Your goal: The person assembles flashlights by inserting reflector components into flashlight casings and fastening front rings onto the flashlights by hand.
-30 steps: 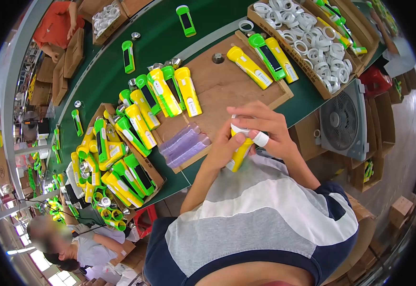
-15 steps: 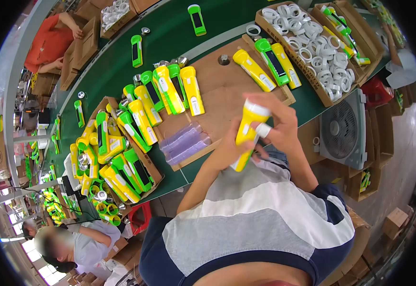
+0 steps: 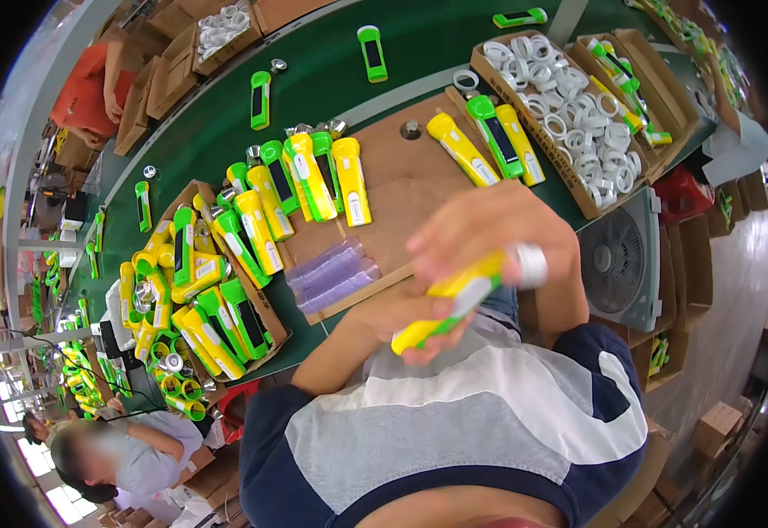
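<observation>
My left hand [image 3: 415, 321] is closed round the lower part of a yellow and green flashlight [image 3: 467, 295], held slantwise in front of my chest. My right hand [image 3: 498, 229], blurred by motion, arches over the flashlight's upper end; its grip is hard to make out. A white ring [image 3: 531, 264] shows at the right hand's fingers. Beyond the hands, a wooden board [image 3: 401, 167] bears several yellow and green flashlights [image 3: 351, 180] and clear purplish plastic pieces [image 3: 335, 277].
A cardboard box of white rings [image 3: 577, 180] stands at the right, above a grey fan [image 3: 617, 255]. At the left is a box piled with flashlights [image 3: 265, 308]. Green flashlights [image 3: 372, 55] lie on the green belt. Other people [image 3: 128, 458] are at the left and upper edges.
The flashlight has tipped from steep to slanted, its upper end now to the right. My right hand has moved over it. Another green flashlight has appeared at the top of the belt.
</observation>
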Demonstrator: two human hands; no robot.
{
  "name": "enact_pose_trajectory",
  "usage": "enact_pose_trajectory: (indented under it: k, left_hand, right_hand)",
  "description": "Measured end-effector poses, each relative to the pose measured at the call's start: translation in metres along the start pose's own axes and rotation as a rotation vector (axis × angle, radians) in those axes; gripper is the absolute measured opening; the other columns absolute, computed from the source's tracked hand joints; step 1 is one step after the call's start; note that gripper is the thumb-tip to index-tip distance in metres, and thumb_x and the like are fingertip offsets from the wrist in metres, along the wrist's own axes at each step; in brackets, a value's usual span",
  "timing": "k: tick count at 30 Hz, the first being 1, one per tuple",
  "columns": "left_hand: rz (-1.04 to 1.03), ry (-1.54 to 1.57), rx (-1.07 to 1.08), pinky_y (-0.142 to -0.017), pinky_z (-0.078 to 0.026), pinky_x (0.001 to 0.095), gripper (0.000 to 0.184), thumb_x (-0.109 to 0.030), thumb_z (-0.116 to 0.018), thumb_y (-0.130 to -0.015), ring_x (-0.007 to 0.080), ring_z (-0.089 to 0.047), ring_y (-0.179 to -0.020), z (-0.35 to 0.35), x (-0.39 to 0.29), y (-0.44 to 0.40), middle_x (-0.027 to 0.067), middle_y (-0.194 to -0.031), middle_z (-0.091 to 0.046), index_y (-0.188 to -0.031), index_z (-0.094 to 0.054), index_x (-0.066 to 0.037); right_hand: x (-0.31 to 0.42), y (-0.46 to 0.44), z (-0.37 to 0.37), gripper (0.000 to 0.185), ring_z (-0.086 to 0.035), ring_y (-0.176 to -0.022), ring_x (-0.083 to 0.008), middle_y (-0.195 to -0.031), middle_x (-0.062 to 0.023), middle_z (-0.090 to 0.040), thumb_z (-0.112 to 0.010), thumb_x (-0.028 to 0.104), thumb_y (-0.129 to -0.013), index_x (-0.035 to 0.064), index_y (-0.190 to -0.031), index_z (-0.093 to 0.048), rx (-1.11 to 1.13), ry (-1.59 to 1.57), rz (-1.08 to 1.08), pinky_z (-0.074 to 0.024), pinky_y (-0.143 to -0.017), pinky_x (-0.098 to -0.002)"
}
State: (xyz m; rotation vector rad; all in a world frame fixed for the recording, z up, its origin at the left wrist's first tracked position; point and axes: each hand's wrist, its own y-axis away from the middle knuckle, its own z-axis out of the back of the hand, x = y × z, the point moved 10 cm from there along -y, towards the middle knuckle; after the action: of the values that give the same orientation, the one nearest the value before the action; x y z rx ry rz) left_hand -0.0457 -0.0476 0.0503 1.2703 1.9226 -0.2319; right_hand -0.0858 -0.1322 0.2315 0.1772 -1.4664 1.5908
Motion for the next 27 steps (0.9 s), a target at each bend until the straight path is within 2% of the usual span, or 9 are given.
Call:
enact_pose_trajectory:
  k: [2, 5, 7, 11, 15, 18, 19, 25, 27]
  left_hand:
    - [-0.015, 0.045, 0.122, -0.056, -0.049, 0.0285, 0.041, -0.033, -0.069, -0.096, 0.0127, -0.062, -0.060, -0.012, -0.006, 0.002, 0.0035, -0.075, -0.065, -0.122, -0.057, -0.005]
    - [-0.339, -0.952, -0.547, -0.064, -0.054, 0.0401, 0.054, -0.047, -0.071, -0.091, 0.0293, -0.068, -0.069, 0.015, -0.081, 0.011, 0.0145, -0.079, -0.069, -0.121, -0.059, -0.003]
    - [-0.241, -1.336, -0.981, -0.066, -0.055, 0.0479, 0.059, -0.049, -0.075, -0.087, 0.0419, -0.070, -0.073, 0.040, -0.105, 0.020, 0.0232, -0.086, -0.071, -0.119, -0.060, -0.002]
    - [-0.267, -1.491, -0.979, -0.059, -0.054, 0.0430, 0.051, -0.042, -0.076, -0.088, 0.0357, -0.070, -0.064, 0.049, -0.088, 0.020, 0.0173, -0.081, -0.071, -0.116, -0.061, -0.002]
    - [0.026, -0.580, -0.546, -0.046, -0.046, 0.0270, 0.039, -0.040, -0.068, -0.096, 0.0133, -0.060, -0.050, 0.045, -0.046, 0.006, 0.0053, -0.075, -0.063, -0.112, -0.059, -0.005]
    - [-0.050, -0.189, -0.340, -0.041, -0.046, 0.0308, 0.035, -0.036, -0.069, -0.096, 0.0158, -0.058, -0.045, 0.044, -0.029, -0.005, 0.0075, -0.071, -0.062, -0.110, -0.057, -0.005]
    - [-0.053, -0.191, -0.336, -0.042, -0.047, 0.0315, 0.037, -0.036, -0.069, -0.096, 0.0175, -0.058, -0.046, 0.043, -0.025, -0.005, 0.0085, -0.072, -0.062, -0.112, -0.057, -0.005]
    - [-0.106, -0.208, -0.340, -0.049, -0.050, 0.0358, 0.048, -0.040, -0.074, -0.091, 0.0275, -0.062, -0.051, 0.031, -0.022, -0.007, 0.0143, -0.079, -0.066, -0.119, -0.056, -0.006]
    - [-0.265, -1.022, -0.895, -0.057, -0.053, 0.0392, 0.053, -0.042, -0.076, -0.089, 0.0321, -0.067, -0.063, 0.068, -0.062, 0.006, 0.0188, -0.082, -0.068, -0.121, -0.057, -0.004]
  right_hand:
    - [0.032, -0.019, -0.008, 0.043, -0.071, -0.103, -0.0367, -0.106, -0.0205, -0.074, -0.049, 0.028, -0.100, -0.0068, -0.103, -0.073, 0.155, -0.048, 0.196, -0.0568, -0.091, -0.0435]
    - [-0.029, 0.010, 0.017, 0.044, -0.073, -0.091, -0.0302, -0.096, -0.0162, -0.074, -0.047, 0.029, -0.103, -0.0037, -0.094, -0.074, -0.177, 0.019, -0.439, -0.0567, -0.089, -0.0362]
    - [-0.117, 0.083, 0.039, 0.048, -0.071, -0.096, -0.0316, -0.103, -0.0157, -0.073, -0.042, 0.036, -0.107, -0.0027, -0.107, -0.071, -0.309, 0.322, -1.137, -0.0548, -0.090, -0.0374]
    - [-0.147, 0.098, 0.013, 0.075, -0.065, -0.117, -0.0263, -0.127, -0.0165, -0.067, -0.017, 0.054, -0.109, -0.0032, -0.135, -0.059, -0.422, -0.333, -0.937, -0.0502, -0.102, -0.0354]
    - [-0.091, 0.061, 0.018, 0.070, -0.058, -0.129, -0.0317, -0.138, -0.0158, -0.062, -0.025, 0.054, -0.109, -0.0008, -0.137, -0.058, -0.252, -0.118, -0.584, -0.0421, -0.112, -0.0409]
    - [-0.071, 0.037, 0.012, 0.060, -0.060, -0.126, -0.0325, -0.137, -0.0174, -0.063, -0.030, 0.042, -0.109, -0.0024, -0.127, -0.066, -0.111, 0.038, -0.391, -0.0431, -0.111, -0.0424]
    - [-0.075, 0.034, 0.012, 0.049, -0.062, -0.123, -0.0333, -0.130, -0.0208, -0.065, -0.039, 0.030, -0.105, -0.0037, -0.116, -0.072, -0.116, -0.049, -0.430, -0.0455, -0.107, -0.0438]
    - [-0.057, 0.017, 0.004, 0.053, -0.070, -0.107, -0.0385, -0.111, -0.0239, -0.072, -0.041, 0.037, -0.104, -0.0059, -0.110, -0.072, 0.038, -0.303, -0.178, -0.0534, -0.097, -0.0466]
    - [-0.123, 0.043, 0.002, 0.058, -0.071, -0.103, -0.0333, -0.106, -0.0212, -0.073, -0.038, 0.043, -0.106, -0.0027, -0.111, -0.073, 0.163, 0.544, -0.677, -0.0545, -0.095, -0.0437]
